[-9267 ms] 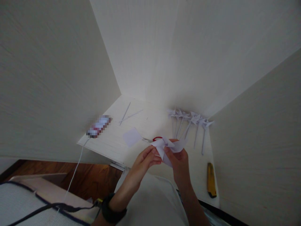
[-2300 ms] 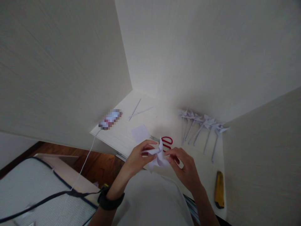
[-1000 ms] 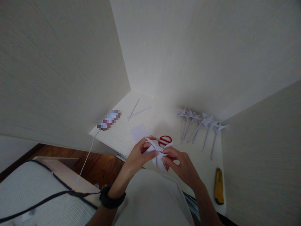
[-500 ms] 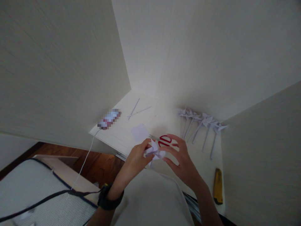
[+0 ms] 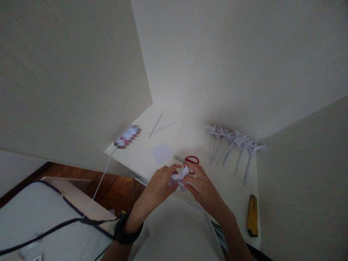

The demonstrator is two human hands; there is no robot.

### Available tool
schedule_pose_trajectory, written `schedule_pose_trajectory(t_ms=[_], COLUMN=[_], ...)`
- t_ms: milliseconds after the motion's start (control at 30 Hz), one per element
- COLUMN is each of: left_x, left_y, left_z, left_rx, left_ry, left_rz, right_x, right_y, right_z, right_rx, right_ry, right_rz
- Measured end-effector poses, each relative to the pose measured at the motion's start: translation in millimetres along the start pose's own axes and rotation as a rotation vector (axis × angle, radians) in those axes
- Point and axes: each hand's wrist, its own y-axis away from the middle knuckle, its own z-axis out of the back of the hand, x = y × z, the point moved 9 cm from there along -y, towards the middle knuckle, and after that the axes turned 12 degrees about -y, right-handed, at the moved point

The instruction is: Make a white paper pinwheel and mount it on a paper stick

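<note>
Both my hands meet over the near edge of the white desk, holding a small folded white paper piece. My left hand pinches its left side with fingers closed. My right hand curls round its right side, fingers pressed on the folds. Just beyond the paper lie red-handled scissors on the desk. A black band sits on my left wrist.
Several finished paper pinwheels on sticks lie at the back right. A white paper square, thin sticks, a phone with a white cable and a yellow utility knife also lie on the desk. Walls enclose three sides.
My right hand, spread open half a second ago, has closed back onto the paper piece. The paper sits slightly lower and looks more tightly folded than a second ago.
</note>
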Motion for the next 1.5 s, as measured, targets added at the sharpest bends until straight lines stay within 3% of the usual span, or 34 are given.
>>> schedule_pose_trajectory(t_ms=[167,267,367,467,833,1033,1233,1500], left_x=[2.6,9.4,22.3,25.7,28.2,28.4,29.8,16.0], left_y=[-3.9,-4.4,-4.3,-4.6,-2.8,-2.6,-2.0,-0.1], left_z=[9.1,11.3,3.4,-5.3,-3.4,-0.9,-11.4,-16.0], left_rx=[-0.137,-0.186,-0.149,-0.079,-0.107,-0.144,-0.081,0.029], left_ry=[0.045,0.186,0.475,0.631,0.841,0.939,1.040,1.107], left_rz=[-0.005,0.064,0.220,0.279,0.293,0.296,0.325,0.313], right_x=[-8.5,-8.4,-6.3,-5.8,-2.0,13.7,21.0,31.8], right_y=[2.6,2.1,0.5,0.0,0.9,2.0,3.4,4.3], right_z=[7.1,11.5,15.0,16.3,21.5,31.7,36.9,42.4], right_rx=[-0.102,-0.129,-0.136,-0.140,-0.173,-0.239,-0.267,-0.276], right_ry=[-0.052,-0.076,-0.106,-0.129,-0.166,-0.179,-0.159,-0.125], right_rz=[-0.031,-0.035,-0.041,-0.049,-0.049,0.048,0.085,0.119])
